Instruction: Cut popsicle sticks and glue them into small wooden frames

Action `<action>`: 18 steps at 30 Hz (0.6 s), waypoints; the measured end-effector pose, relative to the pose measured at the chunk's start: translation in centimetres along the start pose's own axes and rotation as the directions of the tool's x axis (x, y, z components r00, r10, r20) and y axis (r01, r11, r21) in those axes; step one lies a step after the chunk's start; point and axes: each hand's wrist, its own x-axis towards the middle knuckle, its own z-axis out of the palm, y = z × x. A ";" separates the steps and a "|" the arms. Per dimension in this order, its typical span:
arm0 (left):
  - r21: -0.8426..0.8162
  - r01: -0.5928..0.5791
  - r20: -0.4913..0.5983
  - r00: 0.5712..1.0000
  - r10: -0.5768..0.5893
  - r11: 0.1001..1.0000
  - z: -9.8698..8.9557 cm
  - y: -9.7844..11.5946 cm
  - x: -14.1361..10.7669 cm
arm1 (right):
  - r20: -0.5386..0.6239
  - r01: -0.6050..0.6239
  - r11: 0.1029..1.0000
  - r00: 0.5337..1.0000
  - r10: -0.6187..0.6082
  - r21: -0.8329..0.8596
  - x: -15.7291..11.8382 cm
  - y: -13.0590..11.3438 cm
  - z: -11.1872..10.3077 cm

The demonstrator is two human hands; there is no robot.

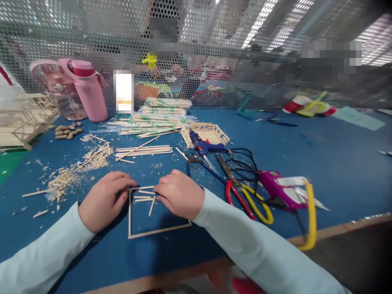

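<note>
A rectangular frame of thin wooden sticks [159,231] lies flat on the blue table. My left hand [105,200] rests at its upper left corner, thumb and fingers bent close together; whether anything is between them is hidden. My right hand [180,194] is over the frame's upper right part, its fingertips pressed together at the ends of short stick pieces. Several short sticks [143,200] lie inside the frame between my hands, one of them slanted [152,206]. The frame's right side is mostly hidden under my right hand and sleeve.
Longer sticks [143,151] and a pile of cut pieces [63,179] lie behind and left. A blue glue gun [203,145], red-and-yellow-handled scissors [234,196] and a purple tool [281,190] lie right. Pink bottles [90,92], peanuts [65,131] and bundled sticks [165,106] stand or lie behind.
</note>
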 end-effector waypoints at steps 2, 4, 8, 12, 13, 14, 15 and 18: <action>0.014 0.006 0.028 1.000 -0.006 1.000 0.1 0.3 0.1 | -0.028 0.007 1.000 1.000 -0.007 -0.005 0.0 0.0 0.3; 0.032 0.002 0.057 0.998 -0.004 1.000 0.1 0.6 0.2 | -0.047 0.006 1.000 0.999 -0.007 -0.015 0.1 0.0 0.5; 0.055 0.002 0.106 0.994 -0.008 0.998 0.3 0.8 0.2 | -0.044 0.015 1.000 0.999 -0.016 -0.025 0.2 0.0 0.5; 0.066 0.009 0.119 0.993 -0.017 0.998 0.4 1.0 0.1 | -0.056 0.012 0.999 0.998 -0.014 -0.034 0.1 0.0 0.4; 0.064 0.009 0.120 0.993 -0.017 0.998 0.4 1.0 0.1 | -0.061 0.011 0.999 0.998 -0.013 -0.037 0.1 0.0 0.4; 0.061 0.009 0.122 0.992 -0.016 0.998 0.4 1.1 0.1 | -0.065 0.010 0.999 0.998 -0.012 -0.041 0.1 -0.1 0.4; 0.058 0.009 0.122 0.992 -0.016 0.998 0.4 1.2 0.1 | -0.069 0.010 0.999 0.998 -0.013 -0.045 0.1 -0.1 0.4; 0.052 -0.002 0.111 0.994 -0.003 0.999 0.4 1.3 0.1 | -0.071 0.014 0.999 0.997 -0.017 -0.052 0.1 -0.1 0.4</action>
